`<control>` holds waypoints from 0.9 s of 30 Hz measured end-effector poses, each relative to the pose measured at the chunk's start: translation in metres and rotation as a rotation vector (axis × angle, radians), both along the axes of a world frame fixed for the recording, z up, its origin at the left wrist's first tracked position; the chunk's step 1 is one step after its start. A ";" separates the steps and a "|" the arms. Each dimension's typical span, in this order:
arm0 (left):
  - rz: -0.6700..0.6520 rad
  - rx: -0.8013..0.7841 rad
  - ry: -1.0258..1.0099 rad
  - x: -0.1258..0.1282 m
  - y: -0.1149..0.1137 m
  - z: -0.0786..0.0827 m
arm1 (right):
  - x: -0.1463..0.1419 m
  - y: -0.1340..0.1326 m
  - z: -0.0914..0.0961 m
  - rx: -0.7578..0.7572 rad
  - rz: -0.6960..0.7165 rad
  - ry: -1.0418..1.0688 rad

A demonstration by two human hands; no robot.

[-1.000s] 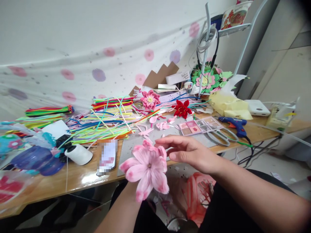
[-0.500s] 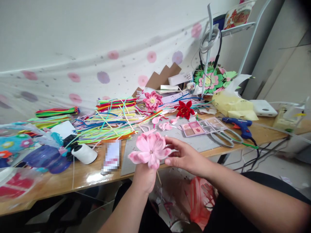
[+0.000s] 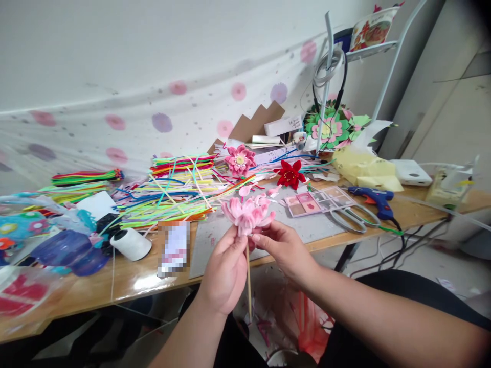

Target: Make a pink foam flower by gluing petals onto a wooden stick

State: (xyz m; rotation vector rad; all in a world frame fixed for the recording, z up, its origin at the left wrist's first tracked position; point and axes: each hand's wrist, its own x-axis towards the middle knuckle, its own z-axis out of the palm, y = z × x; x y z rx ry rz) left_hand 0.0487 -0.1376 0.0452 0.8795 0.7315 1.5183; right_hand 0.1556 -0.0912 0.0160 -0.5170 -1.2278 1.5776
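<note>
A pink fuzzy flower (image 3: 246, 212) stands over the table's front edge, its petals facing up and away from me. From its underside a thin wooden stick (image 3: 249, 286) points down. My left hand (image 3: 226, 268) is closed around the flower's base, thumb against the top of the stick. My right hand (image 3: 289, 253) closes thumb and fingers on the flower's lower right side; its fingertips are partly hidden by the petals. Beyond the flower, loose pink petals (image 3: 245, 190) lie on the grey mat (image 3: 207, 240).
Pipe cleaner bundles (image 3: 180, 189) fill the back left. A white thread spool (image 3: 131, 244) lies near the front. Behind the mat are a red flower (image 3: 290, 174) and another pink flower (image 3: 240, 159). Rightward lie a powder palette (image 3: 320, 200), scissors (image 3: 351, 220) and a blue glue gun (image 3: 374, 199).
The flower has tipped away from me, so its underside and stick now show. My right hand has moved in from beside the petals and closed on its lower side.
</note>
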 end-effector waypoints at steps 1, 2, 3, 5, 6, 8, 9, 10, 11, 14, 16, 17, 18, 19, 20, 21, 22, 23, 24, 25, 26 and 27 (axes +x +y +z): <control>0.028 -0.001 -0.007 0.001 0.000 0.000 | -0.001 -0.001 0.001 -0.015 -0.011 0.011; 0.059 -0.002 -0.009 0.002 0.000 0.000 | -0.002 -0.001 0.001 -0.029 -0.018 0.016; 0.087 -0.002 -0.006 0.003 0.000 -0.001 | -0.002 -0.001 0.002 -0.041 -0.023 0.018; 0.141 0.003 0.010 0.004 0.002 -0.003 | -0.003 -0.001 0.002 -0.052 -0.023 0.010; 0.170 0.003 0.019 0.004 0.003 -0.004 | -0.002 0.000 0.001 -0.049 -0.023 -0.008; 0.237 -0.010 0.029 0.002 0.004 -0.006 | 0.000 0.005 -0.001 -0.018 -0.057 -0.120; 0.272 -0.021 0.027 0.001 0.004 -0.007 | 0.003 0.010 -0.003 0.003 -0.087 -0.200; 0.300 -0.035 0.023 -0.001 0.004 -0.007 | 0.006 0.016 -0.004 0.025 -0.120 -0.281; 0.315 -0.053 0.017 -0.003 0.004 -0.008 | 0.010 0.023 -0.006 0.046 -0.153 -0.357; 0.312 -0.102 0.006 -0.009 0.002 -0.009 | 0.026 0.050 -0.007 0.105 -0.230 -0.536; 0.326 -0.107 0.014 -0.014 0.002 -0.010 | 0.037 0.069 -0.007 0.177 -0.294 -0.680; 0.342 -0.097 0.023 -0.017 0.003 -0.011 | 0.042 0.076 -0.006 0.225 -0.321 -0.758; 0.360 -0.084 0.031 -0.020 0.003 -0.011 | 0.045 0.083 -0.006 0.280 -0.337 -0.835; 0.374 -0.070 0.033 -0.022 0.004 -0.011 | 0.047 0.088 -0.006 0.339 -0.340 -0.907; 0.384 -0.059 0.023 -0.024 0.005 -0.012 | 0.047 0.093 -0.008 0.400 -0.327 -0.973; 0.397 -0.053 0.000 -0.025 0.005 -0.012 | 0.046 0.096 -0.009 0.459 -0.300 -1.033; 0.409 -0.054 -0.031 -0.026 0.006 -0.011 | 0.043 0.099 -0.012 0.515 -0.266 -1.086; 0.422 -0.066 -0.066 -0.026 0.007 -0.011 | 0.039 0.103 -0.014 0.564 -0.234 -1.137; 0.433 -0.086 -0.099 -0.027 0.007 -0.012 | 0.035 0.107 -0.016 0.605 -0.208 -1.186; 0.443 -0.109 -0.125 -0.027 0.007 -0.012 | 0.031 0.111 -0.018 0.637 -0.195 -1.234; 0.451 -0.131 -0.146 -0.028 0.008 -0.013 | 0.028 0.117 -0.019 0.661 -0.193 -1.280; 0.456 -0.150 -0.165 -0.028 0.008 -0.014 | 0.025 0.122 -0.019 0.677 -0.202 -1.324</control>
